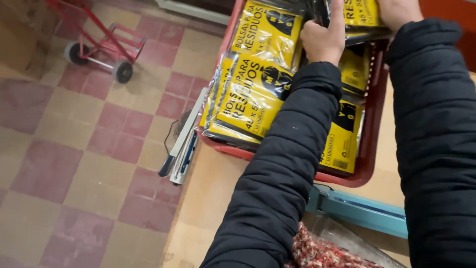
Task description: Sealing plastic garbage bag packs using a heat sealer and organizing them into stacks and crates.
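Observation:
A red plastic crate (368,149) on a wooden table holds several flat packs of black bags with yellow labels (253,94). My left hand (323,37) is at the top of the view, fingers curled around the edge of one pack (361,15) that is lifted at the crate's far end. My right hand (396,12) grips the same pack from the right; only part of that hand shows. Both arms wear dark puffy sleeves that hide much of the crate's middle.
A blue bar-shaped heat sealer (357,208) lies on the table (208,198) near me. A second sealer with a cord (181,141) hangs off the table's left edge. A red hand truck (106,47) stands on the checkered tile floor. A clear bag of reddish beans (322,250) sits at the bottom.

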